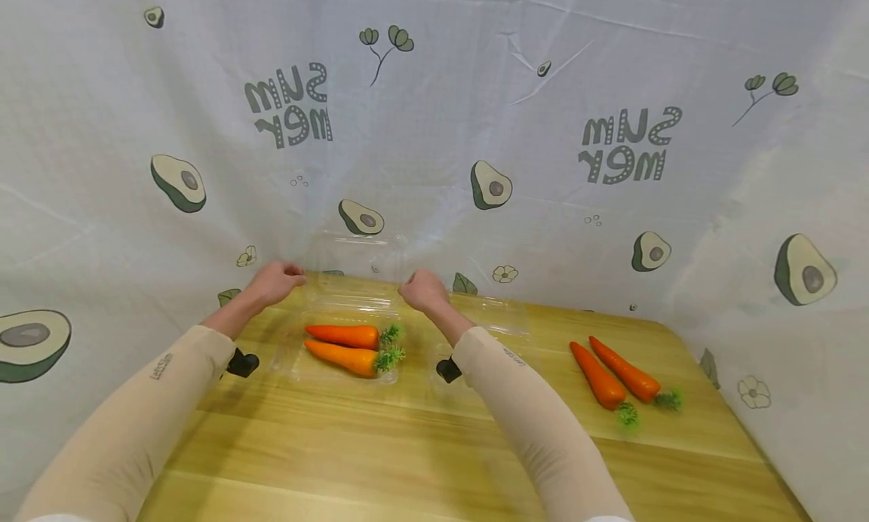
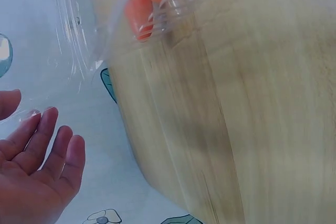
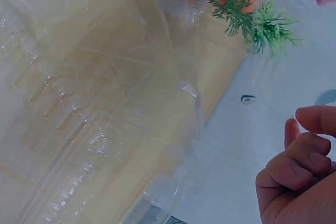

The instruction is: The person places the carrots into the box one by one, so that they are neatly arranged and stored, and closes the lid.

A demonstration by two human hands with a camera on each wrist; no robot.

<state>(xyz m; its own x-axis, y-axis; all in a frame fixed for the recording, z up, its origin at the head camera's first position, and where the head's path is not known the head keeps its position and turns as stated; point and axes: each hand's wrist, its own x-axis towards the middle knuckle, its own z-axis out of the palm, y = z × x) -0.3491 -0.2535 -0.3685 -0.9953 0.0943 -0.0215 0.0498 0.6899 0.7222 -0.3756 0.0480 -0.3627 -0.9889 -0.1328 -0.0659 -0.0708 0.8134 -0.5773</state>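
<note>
A clear plastic clamshell box [image 1: 312,370] lies on the table with its clear lid [image 1: 358,240] raised at the back. Inside the box sit an orange-red carrot [image 1: 342,335] and a lighter orange carrot [image 1: 342,354], both with green tops to the right. At the lid's left edge, my left hand [image 1: 277,281] pinches the plastic between thumb and fingertips, the other fingers loosely bent in the left wrist view. My right hand [image 1: 422,289] pinches the lid's right edge, with its lower fingers curled in the right wrist view. The thin plastic is faint at the fingertips.
Beside the box, to the right, another clear plastic box [image 1: 505,316] lies partly behind the right forearm. Farther right on the wooden table [image 1: 326,446] are two more carrots [image 1: 599,377]. A white curtain with avocado prints [image 1: 434,130] hangs close behind the table.
</note>
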